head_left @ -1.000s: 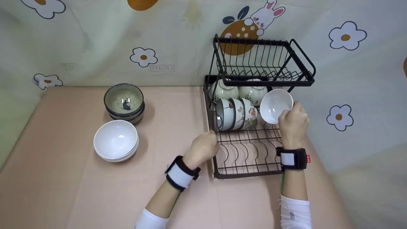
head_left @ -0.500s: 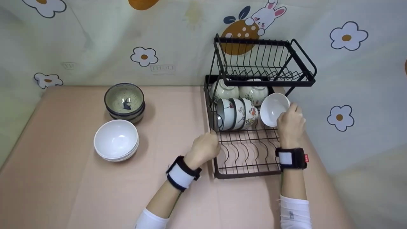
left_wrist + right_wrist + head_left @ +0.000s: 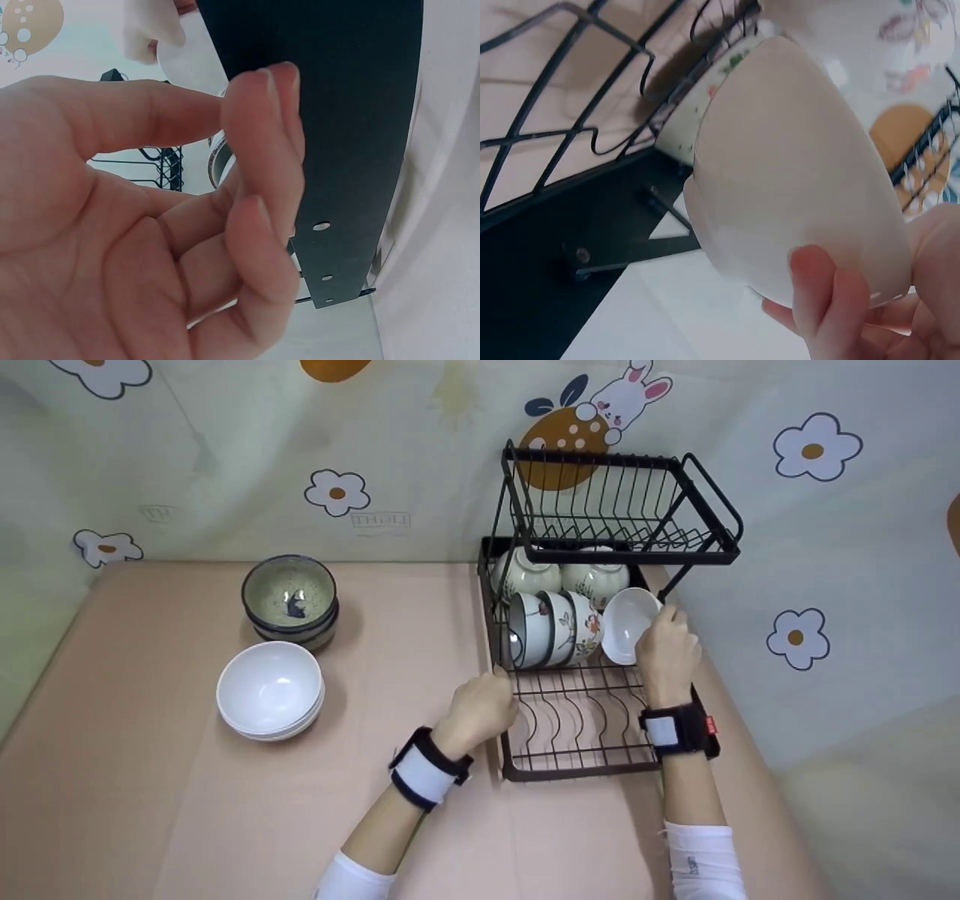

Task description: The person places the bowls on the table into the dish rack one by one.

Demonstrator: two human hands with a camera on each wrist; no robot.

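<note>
My right hand (image 3: 669,654) pinches a plain white bowl (image 3: 627,624) by its rim, fingers outside on its wall (image 3: 802,165). The bowl is tilted, its hollow facing left, inside the lower tier of a black two-tier dish rack (image 3: 581,772). Right beside it, patterned bowls (image 3: 556,628) stand on edge in a row. At the rack's left side, my left hand (image 3: 481,705) grips the frame with curled fingers; the left wrist view shows the fingertips against the dark side panel (image 3: 330,150).
Two pale green bowls (image 3: 531,574) sit upside down at the rack's back, below the upper tier (image 3: 637,556). On the left of the table (image 3: 405,660) are a stack of white bowls (image 3: 270,690) and a stack of dark-rimmed greenish bowls (image 3: 291,594). A printed cloth (image 3: 420,450) hangs behind.
My right hand has lowered the white bowl and shifted it left toward the row of patterned bowls, turning it more on edge. My left hand stays on the rack's side.
</note>
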